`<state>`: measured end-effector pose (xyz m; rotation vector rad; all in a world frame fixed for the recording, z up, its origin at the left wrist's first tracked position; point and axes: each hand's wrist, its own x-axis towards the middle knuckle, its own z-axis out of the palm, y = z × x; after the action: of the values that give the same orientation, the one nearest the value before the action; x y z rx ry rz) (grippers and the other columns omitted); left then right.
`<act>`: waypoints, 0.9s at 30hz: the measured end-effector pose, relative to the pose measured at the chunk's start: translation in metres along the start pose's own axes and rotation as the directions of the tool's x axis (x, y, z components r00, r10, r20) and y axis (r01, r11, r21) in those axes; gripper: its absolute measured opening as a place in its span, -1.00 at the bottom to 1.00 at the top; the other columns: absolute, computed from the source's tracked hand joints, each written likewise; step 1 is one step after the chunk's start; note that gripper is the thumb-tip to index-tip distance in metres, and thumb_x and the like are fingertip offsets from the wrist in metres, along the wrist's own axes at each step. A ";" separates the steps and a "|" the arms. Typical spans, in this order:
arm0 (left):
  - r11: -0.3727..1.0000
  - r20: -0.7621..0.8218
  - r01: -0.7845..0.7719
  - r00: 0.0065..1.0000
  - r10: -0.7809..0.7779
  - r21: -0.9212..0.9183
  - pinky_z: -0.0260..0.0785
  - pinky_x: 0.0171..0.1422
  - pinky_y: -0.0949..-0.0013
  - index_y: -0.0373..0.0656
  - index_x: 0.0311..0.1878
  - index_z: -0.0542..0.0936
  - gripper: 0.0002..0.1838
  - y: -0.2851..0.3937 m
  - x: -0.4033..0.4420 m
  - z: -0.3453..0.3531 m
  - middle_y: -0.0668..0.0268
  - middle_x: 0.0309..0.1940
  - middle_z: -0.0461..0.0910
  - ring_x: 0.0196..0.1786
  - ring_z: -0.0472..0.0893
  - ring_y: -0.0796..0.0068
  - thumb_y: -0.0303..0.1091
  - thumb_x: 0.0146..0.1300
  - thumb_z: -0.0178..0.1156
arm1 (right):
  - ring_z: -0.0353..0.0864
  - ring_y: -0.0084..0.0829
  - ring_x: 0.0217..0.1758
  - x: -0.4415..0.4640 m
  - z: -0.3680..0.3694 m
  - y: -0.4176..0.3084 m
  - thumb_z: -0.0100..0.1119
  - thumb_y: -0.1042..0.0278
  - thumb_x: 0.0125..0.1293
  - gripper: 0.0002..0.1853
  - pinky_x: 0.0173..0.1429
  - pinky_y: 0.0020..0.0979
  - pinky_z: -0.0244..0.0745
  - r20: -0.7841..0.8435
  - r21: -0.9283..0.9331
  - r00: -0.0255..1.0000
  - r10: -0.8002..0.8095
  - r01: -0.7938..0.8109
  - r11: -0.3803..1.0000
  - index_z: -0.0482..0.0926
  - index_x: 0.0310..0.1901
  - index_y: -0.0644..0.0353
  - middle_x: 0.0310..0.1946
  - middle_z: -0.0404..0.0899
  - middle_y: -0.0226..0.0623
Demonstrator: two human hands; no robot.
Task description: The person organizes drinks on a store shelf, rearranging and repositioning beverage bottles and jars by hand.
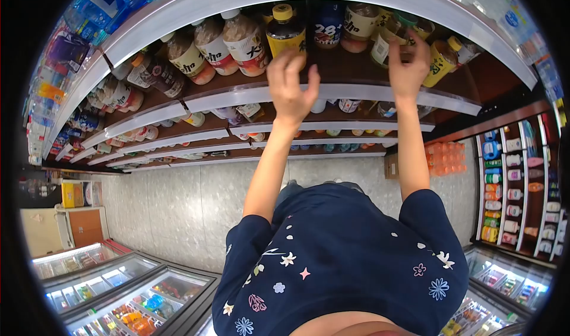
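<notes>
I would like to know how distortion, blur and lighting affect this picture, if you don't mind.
Head view: wide-angle distortion bows the shelf edges into arcs, with black filling the corners; the right hand looks blurred, probably by motion; the shelf recess darkens behind the bottles, while the glass-topped cases glow a cool white inside.

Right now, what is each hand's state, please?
Left hand: open, before a yellow-labelled bottle.
Right hand: blurred, near the green-capped bottle; whether it grips cannot be told.
</notes>
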<state>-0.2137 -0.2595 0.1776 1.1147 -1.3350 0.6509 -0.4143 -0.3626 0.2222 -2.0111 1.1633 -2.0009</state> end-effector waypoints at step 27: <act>0.994 0.329 -0.031 0.944 -0.004 0.101 0.45 -0.02 0.10 -0.47 0.24 0.43 -0.10 0.036 0.073 0.062 0.01 -0.17 0.54 -0.09 0.50 0.01 0.10 -0.01 0.39 | 0.75 -0.25 -0.30 -0.018 -0.012 0.068 0.48 -0.09 0.06 -0.24 -0.20 -0.29 0.62 0.434 -0.077 0.870 0.234 -0.223 0.972 0.52 0.15 0.37 -0.28 0.72 -0.02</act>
<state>-0.2582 -0.3171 0.2491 1.3436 -1.6081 0.5662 -0.4524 -0.3957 0.1723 -2.0690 1.2456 -1.3288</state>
